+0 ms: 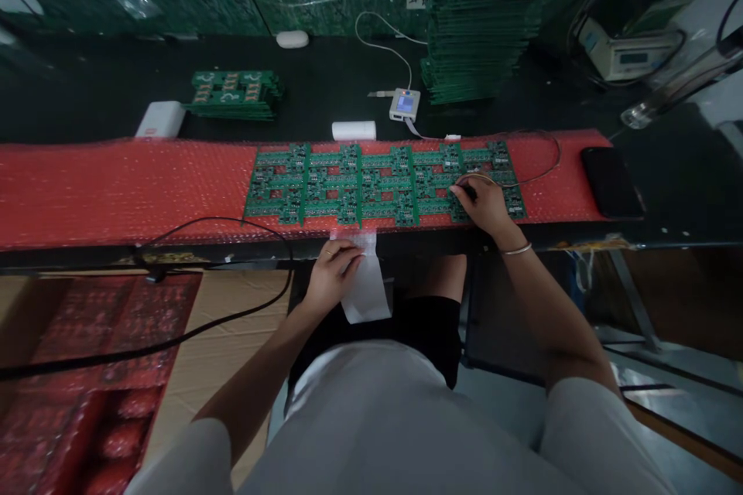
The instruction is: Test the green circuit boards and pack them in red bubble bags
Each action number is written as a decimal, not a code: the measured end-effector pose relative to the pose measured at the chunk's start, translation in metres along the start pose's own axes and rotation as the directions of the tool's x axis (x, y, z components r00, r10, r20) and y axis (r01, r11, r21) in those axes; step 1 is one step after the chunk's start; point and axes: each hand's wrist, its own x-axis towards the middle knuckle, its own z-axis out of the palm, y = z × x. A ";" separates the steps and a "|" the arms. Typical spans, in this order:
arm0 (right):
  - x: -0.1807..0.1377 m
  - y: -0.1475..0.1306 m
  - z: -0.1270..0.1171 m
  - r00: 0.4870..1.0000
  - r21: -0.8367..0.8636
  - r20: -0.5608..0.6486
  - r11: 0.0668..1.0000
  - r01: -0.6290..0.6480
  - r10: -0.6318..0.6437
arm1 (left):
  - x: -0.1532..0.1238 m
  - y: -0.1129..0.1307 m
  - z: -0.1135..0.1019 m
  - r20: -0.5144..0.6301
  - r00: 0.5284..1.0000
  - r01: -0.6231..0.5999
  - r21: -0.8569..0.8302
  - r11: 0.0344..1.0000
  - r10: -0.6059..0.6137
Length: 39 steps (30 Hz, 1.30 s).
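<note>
A row of green circuit boards (360, 186) lies side by side on a red bubble-wrap sheet (116, 186) along the bench. My right hand (484, 205) rests on the board at the right end, pinching a small dark tool whose thin cable loops off to the right. My left hand (335, 269) is at the bench's near edge, holding a white paper strip (367, 290) that hangs down towards my lap.
A tall stack of green boards (479, 27) and a smaller stack (235, 93) stand behind. A small meter (405, 104), a white roll (354, 130), a white box (161, 119), a black phone (611, 182) and a black cable (220, 321) are about. Cardboard with red wrap (87, 371) lies lower left.
</note>
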 end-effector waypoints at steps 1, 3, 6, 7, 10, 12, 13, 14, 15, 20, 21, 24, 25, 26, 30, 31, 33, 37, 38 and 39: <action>0.000 0.000 0.000 1.000 -0.001 -0.003 1.000 0.007 -0.007 | 0.000 0.001 0.001 -0.016 1.000 -0.003 -0.006 1.000 0.003; 0.000 0.000 0.000 1.000 0.002 -0.010 1.000 0.016 -0.016 | 0.001 0.002 0.001 -0.031 1.000 0.000 -0.025 1.000 -0.001; 0.000 -0.002 0.001 1.000 0.013 -0.009 1.000 0.004 -0.004 | 0.000 0.005 -0.003 0.007 1.000 0.021 -0.057 0.998 -0.021; 0.001 -0.002 0.001 1.000 0.018 -0.004 1.000 -0.003 0.003 | 0.001 0.007 -0.006 0.028 0.999 0.033 -0.069 0.997 -0.031; 0.001 -0.003 -0.002 0.999 0.048 -0.021 0.998 -0.035 0.036 | 0.010 0.019 -0.017 0.071 0.995 0.073 -0.113 0.991 -0.065; 0.002 -0.004 -0.006 0.991 0.079 -0.077 0.992 -0.101 0.107 | 0.027 0.031 -0.019 0.083 0.994 0.080 -0.164 0.983 -0.067; 0.002 -0.004 -0.007 0.982 0.098 -0.107 0.985 -0.144 0.154 | 0.039 0.038 -0.016 0.091 0.994 0.073 -0.195 0.978 -0.056; 0.003 -0.003 -0.009 0.970 0.122 -0.135 0.975 -0.186 0.202 | 0.053 0.045 -0.011 0.105 0.994 0.061 -0.223 0.973 -0.039; 0.003 -0.003 -0.010 0.958 0.150 -0.152 0.964 -0.220 0.242 | 0.067 0.052 -0.002 0.127 0.992 0.050 -0.247 0.968 -0.018; 0.006 -0.002 -0.010 0.938 0.255 -0.149 0.929 -0.269 0.313 | 0.132 0.079 0.067 0.256 0.967 0.047 -0.219 0.975 0.011; 0.006 -0.003 -0.009 0.937 0.256 -0.142 0.927 -0.276 0.318 | 0.140 0.082 0.080 0.274 0.962 0.058 -0.195 0.979 -0.003; 0.006 -0.004 -0.008 0.939 0.258 -0.122 0.923 -0.284 0.323 | 0.152 0.088 0.104 0.310 0.949 0.095 -0.129 0.987 -0.050; 0.006 -0.004 -0.008 0.939 0.259 -0.117 0.923 -0.284 0.322 | 0.153 0.089 0.108 0.315 0.947 0.103 -0.112 0.988 -0.063; 0.006 -0.004 -0.008 0.940 0.257 -0.115 0.924 -0.284 0.321 | 0.153 0.090 0.110 0.317 0.946 0.109 -0.097 0.989 -0.073; 0.005 -0.002 -0.007 0.945 0.216 -0.092 0.933 -0.288 0.314 | 0.152 0.092 0.112 0.305 0.948 0.112 -0.058 0.992 -0.089; 0.005 -0.001 -0.007 0.947 0.210 -0.084 0.934 -0.289 0.312 | 0.152 0.092 0.112 0.300 0.950 0.112 -0.053 0.992 -0.091; 0.005 -0.001 -0.007 0.948 0.216 -0.076 0.933 -0.286 0.308 | 0.152 0.093 0.113 0.289 0.952 0.113 -0.037 0.993 -0.098; 0.005 -0.002 -0.006 0.946 0.264 -0.098 0.925 -0.273 0.308 | 0.150 0.095 0.114 0.259 0.960 0.113 0.000 0.994 -0.109; 0.005 -0.002 -0.005 0.946 0.274 -0.106 0.923 -0.269 0.307 | 0.148 0.095 0.113 0.248 0.963 0.107 0.002 0.994 -0.104; 0.006 -0.003 -0.005 0.945 0.280 -0.113 0.923 -0.265 0.306 | 0.146 0.095 0.111 0.238 0.967 0.089 0.000 0.996 -0.086</action>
